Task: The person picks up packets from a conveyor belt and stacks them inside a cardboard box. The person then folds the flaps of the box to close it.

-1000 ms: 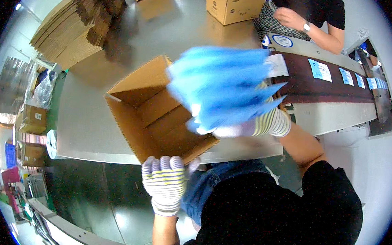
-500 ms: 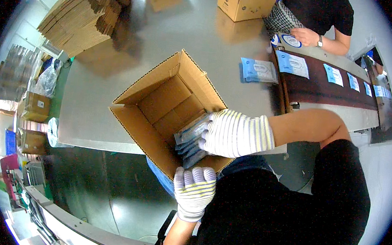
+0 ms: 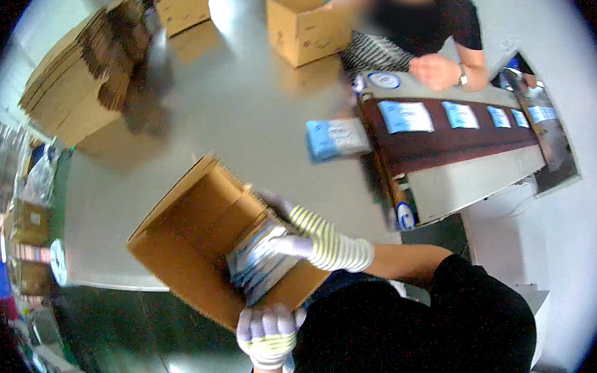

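Note:
An open cardboard box (image 3: 186,237) stands tilted at the near edge of the table, close to my body. Inside, several blue-and-white soft packets (image 3: 264,261) are stacked on edge against its right side. My gloved left hand (image 3: 269,335) is closed over the box's near rim, fingers folded onto the edge. My right hand (image 3: 319,241), in the same striped glove, straddles the right wall. Its thumb lies inside by the packets and its fingers reach along the outside, partly hidden and blurred.
A single blue-and-white packet (image 3: 337,139) lies at the end of a dark conveyor belt (image 3: 442,145) carrying several more. Flattened cartons (image 3: 74,92) are piled at far left. Another carton (image 3: 307,33) stands beside a person (image 3: 437,71) across the table (image 3: 199,115).
My right hand has drawn back from the packets to the box's right wall. My left hand stays on the near rim. The view has shifted, so the box appears lower and farther left.

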### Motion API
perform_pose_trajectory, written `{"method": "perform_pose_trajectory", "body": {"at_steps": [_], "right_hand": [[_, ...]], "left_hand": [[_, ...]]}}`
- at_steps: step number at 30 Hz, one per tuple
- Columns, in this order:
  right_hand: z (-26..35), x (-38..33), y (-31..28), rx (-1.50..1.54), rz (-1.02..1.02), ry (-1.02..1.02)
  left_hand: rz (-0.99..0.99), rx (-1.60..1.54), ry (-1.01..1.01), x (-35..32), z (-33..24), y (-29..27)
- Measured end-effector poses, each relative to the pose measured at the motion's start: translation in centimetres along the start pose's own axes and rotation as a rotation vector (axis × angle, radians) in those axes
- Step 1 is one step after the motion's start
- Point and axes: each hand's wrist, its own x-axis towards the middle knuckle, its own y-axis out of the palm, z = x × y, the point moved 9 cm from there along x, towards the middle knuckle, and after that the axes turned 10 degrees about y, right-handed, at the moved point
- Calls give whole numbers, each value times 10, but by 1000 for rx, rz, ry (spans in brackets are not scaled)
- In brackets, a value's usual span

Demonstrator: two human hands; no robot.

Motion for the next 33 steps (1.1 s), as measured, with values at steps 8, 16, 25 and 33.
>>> {"method": "perform_pose_trajectory", "body": {"at_steps": [8,16,25,33], "right_hand": [[10,13,-3,-19,-43,-40],[3,12,-2,-64,-25,-71],[2,14,0,-26,0,-56],[8,10,-1,-77,-30,-44]], "left_hand": [[-233,132,-53,-5,7,-4],[-155,-19,-39,5,12,-11],[-156,-14,-67,8,12,-14],[-102,6,-23,-14,3,7]]}}
